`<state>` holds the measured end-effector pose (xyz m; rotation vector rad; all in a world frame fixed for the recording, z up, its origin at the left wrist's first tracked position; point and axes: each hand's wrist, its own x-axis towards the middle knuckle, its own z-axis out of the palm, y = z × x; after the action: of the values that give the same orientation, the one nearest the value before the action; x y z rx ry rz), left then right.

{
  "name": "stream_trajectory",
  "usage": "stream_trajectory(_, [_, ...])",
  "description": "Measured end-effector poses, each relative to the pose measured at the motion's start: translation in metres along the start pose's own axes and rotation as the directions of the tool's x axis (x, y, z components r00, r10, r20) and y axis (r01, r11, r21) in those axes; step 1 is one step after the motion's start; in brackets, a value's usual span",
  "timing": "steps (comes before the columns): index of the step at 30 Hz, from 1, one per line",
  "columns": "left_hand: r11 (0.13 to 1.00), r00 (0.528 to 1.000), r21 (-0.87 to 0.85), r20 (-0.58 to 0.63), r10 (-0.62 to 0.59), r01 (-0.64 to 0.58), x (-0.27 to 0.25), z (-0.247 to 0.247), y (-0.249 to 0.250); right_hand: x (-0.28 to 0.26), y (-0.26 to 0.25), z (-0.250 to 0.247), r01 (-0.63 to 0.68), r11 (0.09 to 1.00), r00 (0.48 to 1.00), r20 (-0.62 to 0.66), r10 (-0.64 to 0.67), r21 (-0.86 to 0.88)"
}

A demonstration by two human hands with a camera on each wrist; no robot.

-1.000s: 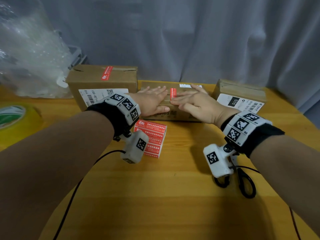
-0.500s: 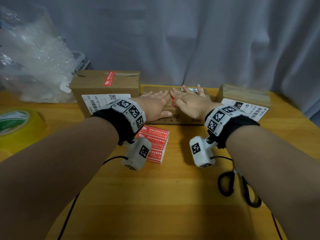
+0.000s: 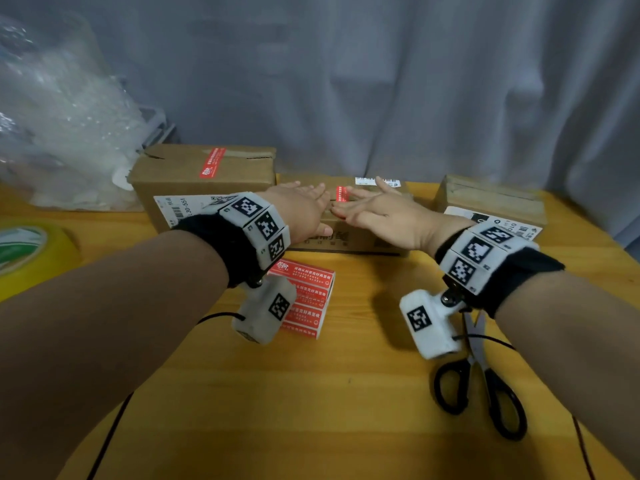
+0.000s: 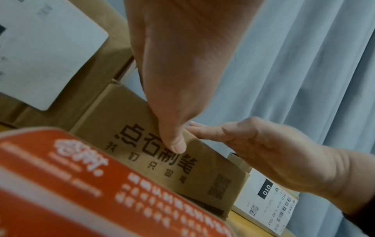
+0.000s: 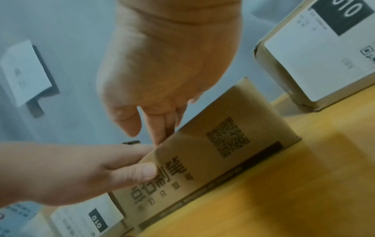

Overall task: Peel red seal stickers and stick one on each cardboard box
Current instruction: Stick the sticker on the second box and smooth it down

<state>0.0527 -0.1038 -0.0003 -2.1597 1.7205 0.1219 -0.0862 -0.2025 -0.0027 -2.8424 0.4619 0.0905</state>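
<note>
A low flat cardboard box (image 3: 349,239) lies at the back middle of the table, a red seal sticker (image 3: 340,194) on its top. My left hand (image 3: 304,207) lies flat on the top left of the sticker, its thumb (image 4: 175,144) down the printed front face (image 4: 162,154). My right hand (image 3: 377,207) lies flat just right of the sticker, fingers straight (image 5: 160,126). A taller box (image 3: 194,181) on the left carries a red sticker (image 3: 212,162). A third box (image 3: 491,202) stands at the right, no red sticker showing. Red sticker sheets (image 3: 306,297) lie under my left wrist.
Black-handled scissors (image 3: 485,386) lie under my right wrist. A yellow tape roll (image 3: 27,251) sits at the left edge, and a bubble-wrap bag (image 3: 59,133) at the back left. A grey curtain (image 3: 381,81) hangs behind the table.
My right hand slid left over the sticker half a second ago and has since drawn back right, so the sticker shows between the hands again. The left hand stayed on the box.
</note>
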Motion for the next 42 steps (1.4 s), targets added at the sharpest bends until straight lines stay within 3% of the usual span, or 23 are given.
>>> stream_trajectory(9, [0.998,1.000,-0.063,-0.022,-0.014,0.013,-0.002,0.005,0.002,0.038,0.015,0.008,-0.164,0.976,0.984,0.052,0.173,-0.144])
stream_trajectory(14, [0.996,0.999,-0.085,-0.025,-0.021,0.018,-0.002,0.005,0.002,0.032,0.008,0.006,-0.150,0.979,0.987,0.030,0.156,-0.137])
stream_trajectory(18, [0.994,0.999,-0.102,-0.011,-0.036,0.034,-0.005,0.005,0.006,0.006,-0.003,0.009,-0.121,0.993,0.993,0.006,0.121,-0.010])
stream_trajectory(20, [0.995,0.998,-0.088,-0.030,-0.046,0.043,-0.009,0.003,0.007,-0.006,-0.009,0.005,-0.126,0.983,0.990,-0.043,0.133,0.134])
stream_trajectory(23, [0.994,0.988,-0.094,-0.139,-0.067,0.054,-0.019,-0.005,0.004,-0.017,-0.019,-0.006,-0.139,0.892,0.970,-0.123,0.211,0.431])
stream_trajectory(27, [0.972,0.952,-0.235,-0.295,-0.078,0.007,-0.043,-0.020,-0.004,-0.023,-0.030,-0.011,-0.072,0.871,0.943,-0.251,0.218,0.486])
stream_trajectory(31, [0.935,0.942,-0.347,-0.333,-0.047,-0.076,-0.075,-0.014,-0.011,-0.036,-0.039,0.001,-0.084,0.924,0.930,-0.305,0.207,0.372])
stream_trajectory(38, [0.867,0.916,-0.467,-0.401,-0.034,-0.172,-0.121,0.018,-0.006,-0.057,-0.069,0.032,0.023,0.916,0.946,-0.306,0.110,0.401])
stream_trajectory(40, [0.857,0.913,-0.488,-0.405,-0.054,-0.166,-0.126,0.027,-0.005,-0.059,-0.076,0.034,-0.008,0.931,0.944,-0.304,0.127,0.366])
stream_trajectory(42, [0.870,0.926,-0.489,-0.355,-0.130,-0.066,-0.128,0.031,-0.005,-0.059,-0.082,0.036,-0.123,0.955,0.938,-0.281,0.201,0.272])
